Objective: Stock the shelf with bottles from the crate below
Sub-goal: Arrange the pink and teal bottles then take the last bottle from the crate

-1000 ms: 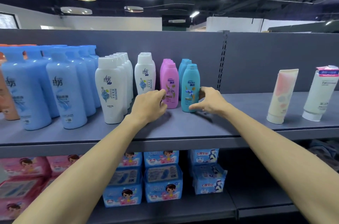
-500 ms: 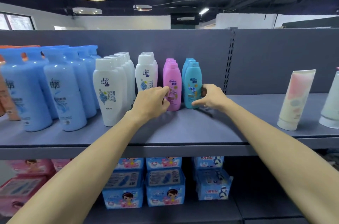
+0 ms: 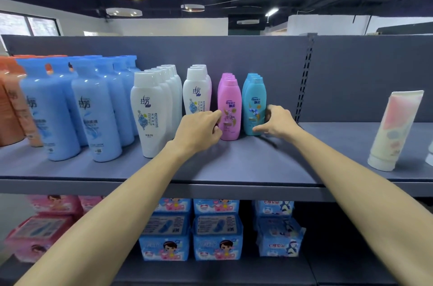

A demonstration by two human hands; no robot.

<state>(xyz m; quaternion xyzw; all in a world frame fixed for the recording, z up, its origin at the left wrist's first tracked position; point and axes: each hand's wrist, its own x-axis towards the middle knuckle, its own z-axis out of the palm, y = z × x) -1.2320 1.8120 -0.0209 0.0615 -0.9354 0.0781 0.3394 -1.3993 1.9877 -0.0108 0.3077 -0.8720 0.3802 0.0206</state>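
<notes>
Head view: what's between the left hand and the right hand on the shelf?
Head view: the front pink Rejoice bottle and front teal Rejoice bottle stand between left hand and right hand.

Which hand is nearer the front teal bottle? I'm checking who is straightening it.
Right. The right hand wraps the front teal bottle's right side; the left hand is past the pink bottle, touching that instead.

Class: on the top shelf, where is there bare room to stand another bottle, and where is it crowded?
Free: the shelf front, ahead of the pink bottles and teal bottles; also between the teal bottles and the tube. Crowded: leftward, the white bottles and blue bottles stand packed.
</notes>
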